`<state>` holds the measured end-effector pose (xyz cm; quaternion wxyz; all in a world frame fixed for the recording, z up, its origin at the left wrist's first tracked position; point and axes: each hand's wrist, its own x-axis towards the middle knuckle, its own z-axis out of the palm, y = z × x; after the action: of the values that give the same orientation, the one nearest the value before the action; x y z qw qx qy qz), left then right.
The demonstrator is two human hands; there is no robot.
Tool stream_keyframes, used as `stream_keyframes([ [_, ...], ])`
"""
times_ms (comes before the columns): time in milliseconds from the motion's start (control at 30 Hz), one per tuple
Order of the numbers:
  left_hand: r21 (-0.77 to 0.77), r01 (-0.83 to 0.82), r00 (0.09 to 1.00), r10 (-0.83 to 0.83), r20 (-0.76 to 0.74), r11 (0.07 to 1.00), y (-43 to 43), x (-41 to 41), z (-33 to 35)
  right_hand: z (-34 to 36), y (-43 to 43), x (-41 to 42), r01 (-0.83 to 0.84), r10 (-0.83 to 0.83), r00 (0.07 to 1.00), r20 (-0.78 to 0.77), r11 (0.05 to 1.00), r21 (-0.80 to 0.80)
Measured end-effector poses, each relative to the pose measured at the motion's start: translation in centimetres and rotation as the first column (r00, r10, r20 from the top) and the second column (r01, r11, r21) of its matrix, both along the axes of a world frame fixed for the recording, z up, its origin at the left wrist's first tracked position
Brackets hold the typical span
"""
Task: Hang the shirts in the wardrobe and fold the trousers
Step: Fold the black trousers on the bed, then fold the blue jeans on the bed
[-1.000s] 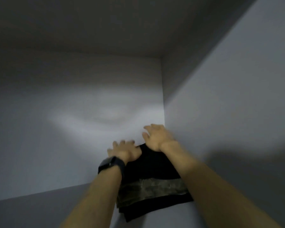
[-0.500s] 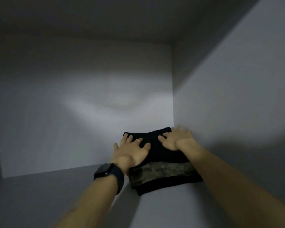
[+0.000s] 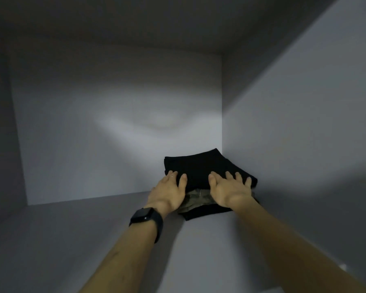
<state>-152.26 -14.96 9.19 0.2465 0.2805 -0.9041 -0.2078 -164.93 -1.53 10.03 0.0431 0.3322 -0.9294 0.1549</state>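
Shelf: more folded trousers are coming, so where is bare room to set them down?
The shelf floor is bare from the stack leftward to the left wall, and back to the back wall. Crowded: the right back corner, where the stack sits by the right wall under the left hand and right hand.

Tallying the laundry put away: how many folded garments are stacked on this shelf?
3, it seems: a black garment on top, under the left hand and right hand; a camouflage garment in the middle; another black layer at the bottom. More may be hidden between them.
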Motion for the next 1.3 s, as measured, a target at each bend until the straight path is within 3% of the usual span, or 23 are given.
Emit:
stream_keyframes([
  [133,-0.043,-0.002,1.0,0.004,0.027,0.999,0.8,5.1,0.1,0.7,2.8,3.3,-0.147,0.159,0.986,0.047,0.97,-0.192],
  [233,-0.09,-0.119,0.993,0.119,-0.011,0.989,1.8,11.6,-0.2,0.6,4.1,7.9,-0.371,0.38,0.923,-0.066,0.828,-0.42],
  [400,-0.211,-0.41,0.907,0.421,0.007,0.887,5.7,23.6,-2.2,-1.6,3.3,16.1,-0.626,0.565,0.778,-0.275,0.661,-0.413],
  [500,-0.213,-0.611,0.785,0.618,-0.04,0.763,10.5,32.1,-4.5,-4.3,3.4,21.8,-0.737,0.675,0.666,-0.318,0.527,-0.424],
  [600,-0.204,-0.76,0.64,0.765,-0.067,0.618,17.8,39.4,-7.4,-7.3,5.0,27.7,-0.797,0.777,0.525,-0.346,0.308,-0.519],
  [700,-0.193,-0.855,0.498,0.866,-0.046,0.481,25.8,45.9,-10.8,-10.7,8.6,34.7,-0.791,0.892,0.35,-0.286,0.117,-0.601],
  [767,-0.152,-0.922,0.369,0.927,-0.065,0.356,31.4,50.0,-13.0,-12.8,11.5,39.9,-0.788,0.954,0.183,-0.236,-0.001,-0.615],
  [933,-0.116,-0.986,0.131,0.988,-0.077,0.122,42.2,57.0,-16.2,-17.1,16.7,50.7,-0.738,0.984,-0.132,-0.117,-0.176,-0.651],
  [1067,-0.083,-0.99,-0.113,0.993,-0.044,-0.117,49.8,64.0,-18.0,-19.2,21.0,59.6,-0.745,0.924,-0.378,-0.057,-0.34,-0.574],
  [1133,-0.075,-0.972,-0.221,0.975,-0.005,-0.221,52.7,67.2,-18.8,-19.9,22.9,63.2,-0.729,0.883,-0.467,-0.045,-0.413,-0.546],
  [1300,-0.046,-0.913,-0.408,0.911,0.056,-0.406,57.3,74.8,-20.2,-21.4,25.5,71.9,-0.707,0.809,-0.588,0.003,-0.513,-0.487],
])
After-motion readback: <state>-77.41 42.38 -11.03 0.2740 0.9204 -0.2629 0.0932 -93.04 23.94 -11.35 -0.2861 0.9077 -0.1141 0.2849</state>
